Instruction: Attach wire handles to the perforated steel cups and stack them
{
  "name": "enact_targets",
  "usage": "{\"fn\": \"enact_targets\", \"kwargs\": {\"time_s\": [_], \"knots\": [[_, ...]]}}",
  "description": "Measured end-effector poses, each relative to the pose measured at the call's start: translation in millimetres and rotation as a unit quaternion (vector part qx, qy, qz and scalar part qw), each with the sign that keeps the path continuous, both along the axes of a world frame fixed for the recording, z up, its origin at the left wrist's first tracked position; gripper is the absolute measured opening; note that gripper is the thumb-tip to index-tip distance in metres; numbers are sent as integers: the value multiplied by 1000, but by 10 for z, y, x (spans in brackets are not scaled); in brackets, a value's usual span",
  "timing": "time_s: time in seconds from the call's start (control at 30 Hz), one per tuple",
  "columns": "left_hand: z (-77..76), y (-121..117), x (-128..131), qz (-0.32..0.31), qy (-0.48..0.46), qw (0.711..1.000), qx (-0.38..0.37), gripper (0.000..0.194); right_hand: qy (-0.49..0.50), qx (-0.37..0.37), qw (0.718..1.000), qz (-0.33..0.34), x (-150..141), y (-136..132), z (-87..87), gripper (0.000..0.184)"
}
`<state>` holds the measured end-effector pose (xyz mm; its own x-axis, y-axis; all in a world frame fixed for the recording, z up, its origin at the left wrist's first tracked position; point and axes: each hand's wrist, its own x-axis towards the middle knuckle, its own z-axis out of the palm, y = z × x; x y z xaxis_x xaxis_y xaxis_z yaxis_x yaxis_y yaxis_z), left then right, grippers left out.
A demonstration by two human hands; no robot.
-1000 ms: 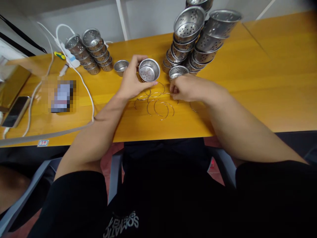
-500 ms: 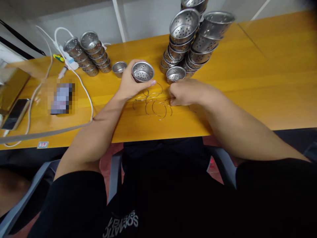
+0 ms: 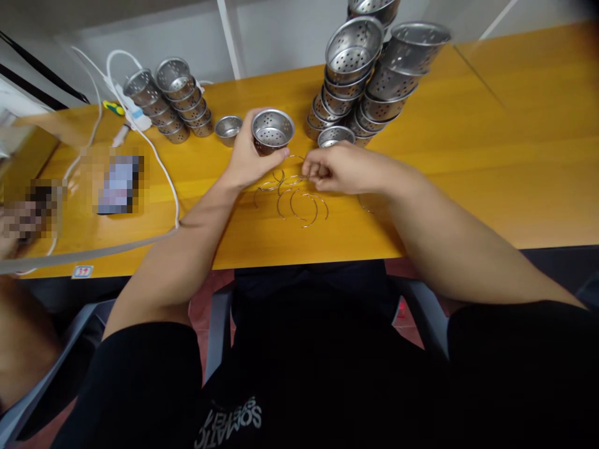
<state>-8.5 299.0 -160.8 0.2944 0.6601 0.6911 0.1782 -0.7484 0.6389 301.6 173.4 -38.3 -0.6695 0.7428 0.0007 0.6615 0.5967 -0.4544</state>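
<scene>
My left hand (image 3: 248, 156) is wrapped round the side of a perforated metal cup (image 3: 272, 130), its open mouth tilted toward me. My right hand (image 3: 330, 167) has its fingers curled into a pinch above the wires; what they hold, if anything, is hidden. Several thin curved wires (image 3: 304, 209) lie loosely on the table below and between my hands. Behind my right hand stands a small metal cup (image 3: 336, 134), partly covered by the hand. Just left of my left hand sits another small cup (image 3: 228, 130).
Tall stacks of perforated cups (image 3: 353, 53) rise at the back right, with shorter stacks (image 3: 175, 78) at the back left. A white cable (image 3: 163, 168) loops round a blurred phone (image 3: 119, 186) on the yellow table (image 3: 491, 156). Another person's blurred hand (image 3: 19, 224) is at the far left.
My right hand dipped to the table among the wires, then rose and moved left toward the held cup. My left hand tilted the cup slightly. Another person's hand has appeared at the far left.
</scene>
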Motion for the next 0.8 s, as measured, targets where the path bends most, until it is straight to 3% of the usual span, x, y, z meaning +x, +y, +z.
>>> {"fn": "enact_targets", "kwargs": {"time_s": [0.23,0.33,0.43,0.53,0.67,0.8], "knots": [[180,-176,39,14,9,999,-39,114,62,-10,994,-86,-22,-81,131,36],[243,-231,44,19,28,999,-9,115,74,-11,991,-112,-38,-89,129,42],[225,-230,49,28,34,999,8,113,79,-2,991,-112,-51,-90,122,52],[185,-199,59,31,31,999,-12,123,73,0,988,-133,-65,-112,150,63],[180,-164,69,34,10,999,-23,135,78,5,981,-176,-79,-137,182,65],[119,-95,66,36,17,999,-36,131,105,24,976,-192,-69,-116,151,71]]}}
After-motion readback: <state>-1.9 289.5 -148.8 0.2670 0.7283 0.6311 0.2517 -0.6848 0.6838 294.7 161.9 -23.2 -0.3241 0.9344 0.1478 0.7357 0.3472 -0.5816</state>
